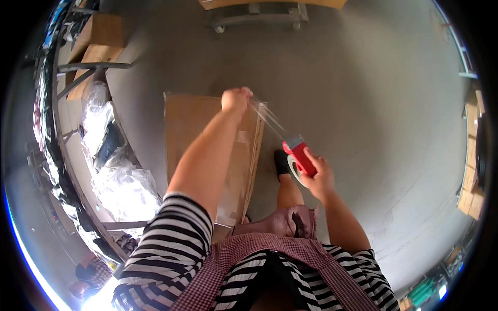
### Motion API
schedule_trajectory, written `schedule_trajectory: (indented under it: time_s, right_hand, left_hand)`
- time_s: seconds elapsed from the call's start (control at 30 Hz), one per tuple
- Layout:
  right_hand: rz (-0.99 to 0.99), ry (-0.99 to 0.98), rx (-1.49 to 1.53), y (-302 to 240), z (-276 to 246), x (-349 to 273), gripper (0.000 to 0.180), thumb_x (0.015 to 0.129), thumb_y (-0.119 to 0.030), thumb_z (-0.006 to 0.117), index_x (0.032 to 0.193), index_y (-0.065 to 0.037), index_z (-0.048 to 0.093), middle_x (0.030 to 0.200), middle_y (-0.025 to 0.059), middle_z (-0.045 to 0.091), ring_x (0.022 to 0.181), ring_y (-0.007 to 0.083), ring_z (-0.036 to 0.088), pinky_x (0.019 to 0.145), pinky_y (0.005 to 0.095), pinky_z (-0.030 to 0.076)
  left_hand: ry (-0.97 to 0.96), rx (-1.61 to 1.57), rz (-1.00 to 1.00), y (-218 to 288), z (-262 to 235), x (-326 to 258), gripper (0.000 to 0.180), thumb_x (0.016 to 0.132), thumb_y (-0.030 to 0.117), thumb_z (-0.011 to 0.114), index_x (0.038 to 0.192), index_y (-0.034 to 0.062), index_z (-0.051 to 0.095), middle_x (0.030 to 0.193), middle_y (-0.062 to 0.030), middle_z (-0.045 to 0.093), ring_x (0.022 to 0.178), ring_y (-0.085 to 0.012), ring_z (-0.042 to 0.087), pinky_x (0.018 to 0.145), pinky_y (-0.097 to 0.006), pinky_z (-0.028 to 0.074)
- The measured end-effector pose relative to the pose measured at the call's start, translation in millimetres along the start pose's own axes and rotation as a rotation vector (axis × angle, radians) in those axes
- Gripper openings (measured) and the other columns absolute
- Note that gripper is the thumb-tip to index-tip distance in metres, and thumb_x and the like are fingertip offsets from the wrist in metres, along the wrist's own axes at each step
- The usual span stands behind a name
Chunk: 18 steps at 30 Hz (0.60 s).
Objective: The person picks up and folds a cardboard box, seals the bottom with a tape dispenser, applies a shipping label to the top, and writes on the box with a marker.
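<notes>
My right hand [320, 177] is closed round a red tape dispenser [302, 157] with a roll of tape in it, held above the floor to the right of a cardboard box [197, 122]. A strip of clear tape [268, 118] runs taut from the dispenser's metal end up to my left hand [236, 99]. The fingers of my left hand pinch the strip's free end over the far right corner of the box. The box is flat-topped and lies in front of me, partly covered by my left forearm.
Along the left stands a metal-framed table [96, 66] with clear plastic bags [122, 181] and cartons [101, 39] beneath it. A wheeled cart [257, 18] is at the far side. Stacked boxes [471, 179] line the right edge. Another person [91, 274] is at the lower left.
</notes>
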State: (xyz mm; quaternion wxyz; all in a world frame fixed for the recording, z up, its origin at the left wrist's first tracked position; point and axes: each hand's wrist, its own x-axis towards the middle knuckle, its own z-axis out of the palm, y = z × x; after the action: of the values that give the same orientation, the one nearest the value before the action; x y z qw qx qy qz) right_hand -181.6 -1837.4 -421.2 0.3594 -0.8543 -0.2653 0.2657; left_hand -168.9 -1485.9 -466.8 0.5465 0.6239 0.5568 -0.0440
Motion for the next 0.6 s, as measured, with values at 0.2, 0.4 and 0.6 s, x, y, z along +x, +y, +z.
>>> schedule_trajectory:
  time_s: [0.2, 0.4, 0.6]
  right_hand:
    - [0.511, -0.199, 0.862, 70, 4, 51, 0.063, 0.081, -0.009, 0.071, 0.142, -0.008, 0.055, 0.123, 0.0067, 0.063, 0.101, 0.0137, 0.061, 0.088, 0.0308, 0.05]
    - [0.644, -0.26, 0.971, 107, 49, 75, 0.062, 0.082, -0.009, 0.069, 0.142, -0.009, 0.055, 0.107, 0.0036, 0.064, 0.088, 0.0109, 0.056, 0.079, 0.0264, 0.046]
    - [0.671, -0.536, 1.01, 93, 80, 71, 0.064, 0.083, -0.007, 0.069, 0.144, -0.015, 0.053, 0.109, 0.0022, 0.064, 0.095, 0.0107, 0.057, 0.085, 0.0258, 0.047]
  left_hand:
    - [0.061, 1.117, 0.261, 33, 60, 82, 0.033, 0.098, 0.037, 0.052, 0.111, 0.0154, 0.073, 0.113, -0.0082, 0.071, 0.108, -0.0303, 0.065, 0.092, -0.042, 0.052]
    - [-0.085, 1.565, 0.03, 11, 51, 117, 0.034, 0.093, 0.03, 0.057, 0.116, 0.0106, 0.072, 0.127, -0.0112, 0.066, 0.119, -0.0319, 0.061, 0.096, -0.043, 0.049]
    - [-0.18, 1.562, -0.184, 4, 25, 111, 0.052, 0.089, 0.02, 0.058, 0.141, 0.0119, 0.054, 0.147, -0.01, 0.05, 0.136, -0.0286, 0.046, 0.108, -0.046, 0.036]
